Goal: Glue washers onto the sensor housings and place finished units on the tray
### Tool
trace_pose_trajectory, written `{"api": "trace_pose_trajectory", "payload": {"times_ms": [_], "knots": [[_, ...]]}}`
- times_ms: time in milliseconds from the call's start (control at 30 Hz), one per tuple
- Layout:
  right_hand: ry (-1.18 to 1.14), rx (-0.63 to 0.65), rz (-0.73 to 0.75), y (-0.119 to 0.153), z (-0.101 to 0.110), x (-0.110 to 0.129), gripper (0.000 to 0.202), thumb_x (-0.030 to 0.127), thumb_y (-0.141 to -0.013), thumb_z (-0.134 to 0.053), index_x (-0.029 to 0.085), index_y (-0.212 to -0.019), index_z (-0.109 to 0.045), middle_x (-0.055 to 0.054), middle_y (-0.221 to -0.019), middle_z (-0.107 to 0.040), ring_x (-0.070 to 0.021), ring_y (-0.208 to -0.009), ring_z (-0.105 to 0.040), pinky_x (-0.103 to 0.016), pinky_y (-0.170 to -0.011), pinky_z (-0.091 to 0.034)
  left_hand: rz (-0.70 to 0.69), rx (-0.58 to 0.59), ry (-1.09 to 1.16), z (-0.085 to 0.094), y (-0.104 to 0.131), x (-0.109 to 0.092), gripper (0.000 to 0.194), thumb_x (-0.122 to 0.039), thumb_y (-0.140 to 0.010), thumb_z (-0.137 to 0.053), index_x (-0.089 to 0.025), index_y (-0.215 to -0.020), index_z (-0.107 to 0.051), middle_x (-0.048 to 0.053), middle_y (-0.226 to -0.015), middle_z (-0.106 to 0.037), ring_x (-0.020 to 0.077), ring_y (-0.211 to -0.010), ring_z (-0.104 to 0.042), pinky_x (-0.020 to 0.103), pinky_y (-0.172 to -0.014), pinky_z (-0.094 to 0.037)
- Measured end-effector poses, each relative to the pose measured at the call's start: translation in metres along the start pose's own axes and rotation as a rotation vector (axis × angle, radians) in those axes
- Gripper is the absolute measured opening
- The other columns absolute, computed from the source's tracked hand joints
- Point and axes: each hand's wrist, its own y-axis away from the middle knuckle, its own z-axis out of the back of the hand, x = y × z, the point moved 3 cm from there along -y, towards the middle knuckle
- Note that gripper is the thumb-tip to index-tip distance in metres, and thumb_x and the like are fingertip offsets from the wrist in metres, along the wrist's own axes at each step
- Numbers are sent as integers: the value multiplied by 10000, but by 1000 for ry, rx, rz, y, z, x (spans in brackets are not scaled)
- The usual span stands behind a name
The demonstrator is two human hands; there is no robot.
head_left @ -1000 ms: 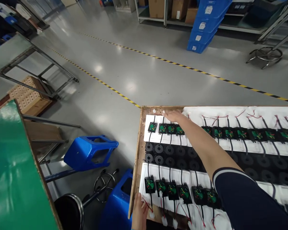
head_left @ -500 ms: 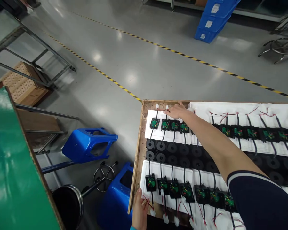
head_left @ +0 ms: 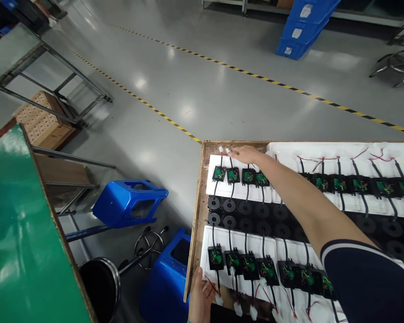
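My right hand [head_left: 245, 154] reaches to the far edge of a wooden board [head_left: 194, 242]. Its fingertips close on the wire lead by a white plug [head_left: 228, 151], beside the second small circuit box [head_left: 233, 175] of the far row. That row of black boxes with green circuit boards lies on a white foam sheet [head_left: 212, 187]. At the near left corner my left hand [head_left: 201, 294] has its thumb and bent fingers around the corner of the near foam sheet [head_left: 207, 235]. Red wires and a white plug [head_left: 218, 299] hang beside its fingers.
Black ring-shaped parts [head_left: 229, 205] run between the two rows, joined to the boxes by cables. Left of the board stand blue stools [head_left: 111, 204] and a green-topped table [head_left: 27, 233]. Stacked blue bins [head_left: 294, 33] stand across the floor, beyond yellow-black tape [head_left: 245, 71].
My right hand has shifted the second far-row box's lead and plug left, closer to the first plug. My left hand stays at the near corner. The view has shifted slightly.
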Motion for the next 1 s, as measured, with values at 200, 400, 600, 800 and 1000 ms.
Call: {"api": "trace_pose_trajectory", "payload": {"times_ms": [200,400,600,800,1000], "knots": [[93,-129,-221,30,32,-89,440,430,-1033,-676,194,-1395,-593,-127,-1447,-566,-323,-1268,-593,-576,-1062,-509,11,10,-7,5,-7,0,643,-294,-848,-759,-255,-1445,-524,73,-983,-763,252,-860,-773,311,-732,-607],[113,-167,-229,43,17,-122,427,420,-1030,-685,199,-1385,-602,-124,-1450,-567,-320,-1275,-590,-568,-1065,-512,17,0,-39,8,-17,0,703,-257,-792,-788,-253,-1439,-514,79,-957,-757,260,-786,-772,327,-689,-619],[97,-240,-250,41,7,-133,484,439,-1028,-680,205,-1437,-567,-133,-1507,-521,-349,-1338,-542,-615,-1112,-459,-44,-28,-83,9,-25,5,663,-279,-788,-791,-265,-1393,-520,28,-837,-719,218,-661,-731,287,-611,-578],[79,-259,-214,50,-8,-133,501,437,-1030,-676,213,-1460,-550,-133,-1549,-483,-358,-1375,-507,-624,-1134,-431,-72,-31,-113,9,-26,8,594,-331,-779,-814,-267,-1309,-553,17,-836,-704,205,-664,-719,288,-645,-571],[53,-254,-184,56,-4,-131,496,443,-1032,-672,211,-1454,-554,-134,-1531,-500,-353,-1361,-522,-617,-1125,-445,-40,-28,-109,10,-25,5,592,-360,-772,-822,-227,-1292,-572,21,-796,-698,214,-621,-705,303,-632,-572]]}}
